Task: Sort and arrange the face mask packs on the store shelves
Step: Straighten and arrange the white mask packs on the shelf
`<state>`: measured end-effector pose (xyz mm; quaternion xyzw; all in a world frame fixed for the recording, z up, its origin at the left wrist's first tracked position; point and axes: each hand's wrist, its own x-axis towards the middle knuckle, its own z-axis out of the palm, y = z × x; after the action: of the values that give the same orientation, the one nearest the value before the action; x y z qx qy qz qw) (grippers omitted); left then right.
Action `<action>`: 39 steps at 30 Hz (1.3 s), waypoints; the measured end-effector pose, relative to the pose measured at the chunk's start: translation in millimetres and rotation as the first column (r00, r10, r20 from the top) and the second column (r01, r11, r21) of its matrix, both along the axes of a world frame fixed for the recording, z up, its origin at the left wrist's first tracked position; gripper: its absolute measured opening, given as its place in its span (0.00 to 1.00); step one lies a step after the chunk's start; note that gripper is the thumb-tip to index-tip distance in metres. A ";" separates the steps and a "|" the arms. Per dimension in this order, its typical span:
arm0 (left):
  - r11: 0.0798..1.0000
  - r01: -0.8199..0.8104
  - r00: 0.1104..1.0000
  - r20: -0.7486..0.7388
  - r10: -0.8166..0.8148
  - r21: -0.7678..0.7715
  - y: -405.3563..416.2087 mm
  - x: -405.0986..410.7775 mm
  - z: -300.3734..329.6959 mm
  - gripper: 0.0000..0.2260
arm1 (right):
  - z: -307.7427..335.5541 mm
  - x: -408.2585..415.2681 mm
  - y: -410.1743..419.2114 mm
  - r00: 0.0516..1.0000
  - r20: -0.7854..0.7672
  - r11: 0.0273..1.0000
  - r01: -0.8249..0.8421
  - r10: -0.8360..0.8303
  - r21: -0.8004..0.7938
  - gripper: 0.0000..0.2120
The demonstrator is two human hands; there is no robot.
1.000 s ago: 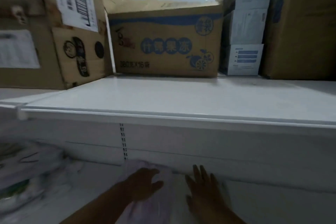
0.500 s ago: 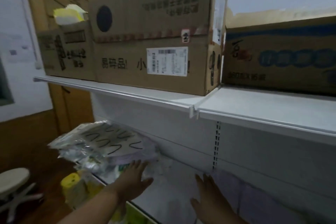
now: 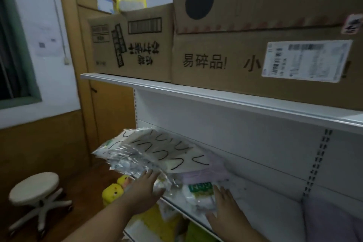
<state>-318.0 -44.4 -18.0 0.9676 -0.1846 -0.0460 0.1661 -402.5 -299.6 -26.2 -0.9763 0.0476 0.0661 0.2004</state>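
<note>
A messy pile of face mask packs (image 3: 157, 155) lies at the left end of the white middle shelf (image 3: 265, 202). The top pack has black curvy marks on it, and a pale purple pack (image 3: 206, 171) sits under it. A pack with a green label (image 3: 200, 188) lies at the front edge.

The left hand (image 3: 143, 190) is flat, with straight fingers touching the crinkly underside of the pile that sticks out past the shelf. The right hand (image 3: 225, 208) is flat too, resting by the green-label pack.

The packs look slippery, so the person should probably push the pile in slowly with both hands, so nothing slides off the end.

Above are brown cardboard boxes (image 3: 216, 49). Below are yellow duck toys (image 3: 115, 190). A round stool (image 3: 35, 186) stands on the floor.
</note>
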 end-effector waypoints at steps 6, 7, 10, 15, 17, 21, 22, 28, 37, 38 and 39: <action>0.994 -0.046 0.999 0.015 0.048 -0.104 43.7 37.4 -3.1 0.30 | -1.6 44.4 41.0 0.999 0.026 0.999 -0.028 0.028 0.015 0.39; 0.992 -0.054 0.998 0.012 0.056 -0.114 49.3 44.3 -5.2 0.29 | -3.4 53.6 47.3 0.999 0.030 0.999 -0.032 0.032 0.014 0.39; 0.993 -0.072 0.997 -0.021 0.071 -0.095 61.2 64.8 -14.7 0.28 | -7.9 85.1 63.3 0.999 0.033 0.999 -0.038 0.038 0.022 0.37; 0.994 -0.108 0.994 -0.027 0.107 -0.031 71.7 107.8 -16.2 0.29 | -10.6 158.2 86.4 0.994 0.107 0.997 -0.039 0.032 0.066 0.36; 0.992 -0.123 0.992 -0.005 0.123 -0.030 76.9 130.4 -8.5 0.30 | -12.7 188.0 94.4 0.989 0.143 0.998 -0.038 0.030 0.055 0.36; 0.992 -0.117 0.993 0.033 0.115 0.056 87.4 170.7 6.1 0.31 | -18.0 232.5 103.4 0.977 0.209 0.999 -0.036 0.038 -0.013 0.34; 0.989 -0.113 0.993 0.039 0.110 0.091 90.0 179.8 9.5 0.31 | -17.9 242.1 103.6 0.977 0.212 1.000 -0.023 0.027 -0.019 0.34; 0.979 -0.095 0.995 0.022 0.092 0.182 86.6 222.5 14.0 0.30 | -25.1 278.3 100.0 0.989 0.149 0.997 0.024 -0.012 -0.077 0.39; 0.978 0.146 0.988 0.032 -0.153 0.151 51.8 286.4 -1.1 0.24 | -47.5 287.0 114.1 0.985 0.103 0.966 0.156 -0.137 -0.206 0.53; 0.969 0.194 0.978 0.043 -0.203 0.154 48.7 291.7 -2.7 0.22 | -49.6 287.6 117.2 0.985 0.068 0.962 0.171 -0.159 -0.215 0.55; 0.967 0.219 0.974 0.036 -0.225 0.128 46.8 296.3 -4.2 0.21 | -50.4 288.2 119.8 0.984 0.036 0.958 0.178 -0.174 -0.226 0.55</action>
<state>-21.7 2.4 -22.2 0.9501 -0.2927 -0.0513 0.0950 -114.3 -179.8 -76.7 -0.9853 0.1398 0.0345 0.0923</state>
